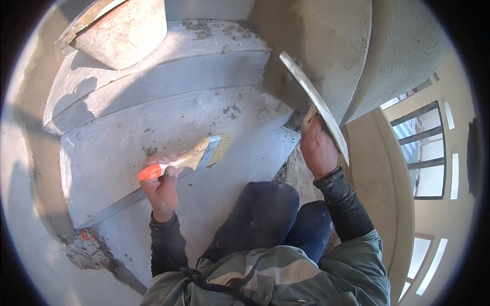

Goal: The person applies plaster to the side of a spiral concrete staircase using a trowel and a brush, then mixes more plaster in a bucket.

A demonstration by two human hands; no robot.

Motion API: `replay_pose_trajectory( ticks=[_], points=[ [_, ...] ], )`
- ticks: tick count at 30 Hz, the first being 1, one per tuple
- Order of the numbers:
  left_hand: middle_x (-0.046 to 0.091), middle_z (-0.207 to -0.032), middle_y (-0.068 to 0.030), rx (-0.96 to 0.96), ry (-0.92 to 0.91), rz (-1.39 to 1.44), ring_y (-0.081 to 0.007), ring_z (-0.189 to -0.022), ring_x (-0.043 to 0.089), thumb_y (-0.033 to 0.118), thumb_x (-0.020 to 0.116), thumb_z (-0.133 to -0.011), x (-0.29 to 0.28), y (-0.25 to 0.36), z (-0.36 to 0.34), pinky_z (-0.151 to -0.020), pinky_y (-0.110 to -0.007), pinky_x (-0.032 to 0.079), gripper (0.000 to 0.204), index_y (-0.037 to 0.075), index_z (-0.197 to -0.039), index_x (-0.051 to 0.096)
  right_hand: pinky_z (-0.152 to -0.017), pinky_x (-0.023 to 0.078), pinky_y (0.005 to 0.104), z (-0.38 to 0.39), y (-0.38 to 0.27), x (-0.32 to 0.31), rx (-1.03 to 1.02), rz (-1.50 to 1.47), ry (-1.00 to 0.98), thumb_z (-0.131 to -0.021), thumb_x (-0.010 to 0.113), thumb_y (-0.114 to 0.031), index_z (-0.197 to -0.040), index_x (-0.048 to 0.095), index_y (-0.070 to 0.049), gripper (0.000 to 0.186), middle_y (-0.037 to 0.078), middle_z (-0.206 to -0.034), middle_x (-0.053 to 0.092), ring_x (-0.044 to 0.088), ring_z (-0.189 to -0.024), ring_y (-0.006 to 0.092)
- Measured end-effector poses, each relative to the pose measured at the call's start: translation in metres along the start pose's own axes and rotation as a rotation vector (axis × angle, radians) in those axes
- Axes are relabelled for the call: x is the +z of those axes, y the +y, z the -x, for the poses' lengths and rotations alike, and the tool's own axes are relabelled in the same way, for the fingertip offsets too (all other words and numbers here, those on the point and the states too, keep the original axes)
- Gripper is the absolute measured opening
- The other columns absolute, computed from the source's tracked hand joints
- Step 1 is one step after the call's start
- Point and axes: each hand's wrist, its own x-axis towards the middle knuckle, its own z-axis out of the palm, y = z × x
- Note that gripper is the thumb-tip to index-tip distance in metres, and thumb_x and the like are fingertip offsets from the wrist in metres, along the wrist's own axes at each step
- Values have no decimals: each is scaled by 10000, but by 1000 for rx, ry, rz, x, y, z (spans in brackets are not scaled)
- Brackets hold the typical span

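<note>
My left hand point(162, 187) is closed around the handle of a paintbrush point(196, 155). The brush has an orange handle end, a pale wooden middle, a metal band and light bristles pointing right, above a grey stair step point(117, 153). My right hand point(319, 147) grips the handle of a plastering float point(319, 99), its long flat board tilted on edge. The float's face is against or close to the curved plastered wall point(326, 35); I cannot tell whether they touch. Part of the float's handle is hidden by my fingers.
A mortar-stained bucket point(127, 38) stands on an upper step at the far left. Crumbs of mortar point(232, 108) lie scattered on the steps. Broken, rough masonry point(94, 250) shows at the lower left. A curved ledge point(385, 194) and a barred window point(421, 148) are on the right.
</note>
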Motion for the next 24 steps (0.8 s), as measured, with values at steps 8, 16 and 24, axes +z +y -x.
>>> replay_pose_trajectory(
  ticks=[8, 16, 24],
  points=[
    [563, -1052, -103, -23, 51, 2, -201, -1018, 592, 37, 608, -962, 5, 6, 3, -983, -528, 534, 150, 17, -1084, 524, -677, 531, 462, 61, 8, 28, 52, -20, -306, -905, 636, -242, -1167, 517, 44, 406, 225, -859, 652, 657, -761, 377],
    [592, -1096, -137, 15, 20, -12, -299, -1062, 640, 47, 618, -959, 14, 13, -2, -864, -405, 589, 172, 24, -1101, 525, -536, 531, 474, 39, 5, 41, 78, -135, -366, -947, 616, -324, -945, 532, -17, 319, 153, -639, 622, 649, -576, 365],
    [550, -1117, -106, -9, -26, -112, -395, -1149, 607, 193, 672, -954, 16, 22, 4, -907, -439, 572, 292, 56, -1148, 501, -594, 556, 473, -23, 9, 22, 113, -202, -234, -941, 611, -314, -923, 585, -28, 287, 179, -721, 680, 687, -677, 370]
  ],
)
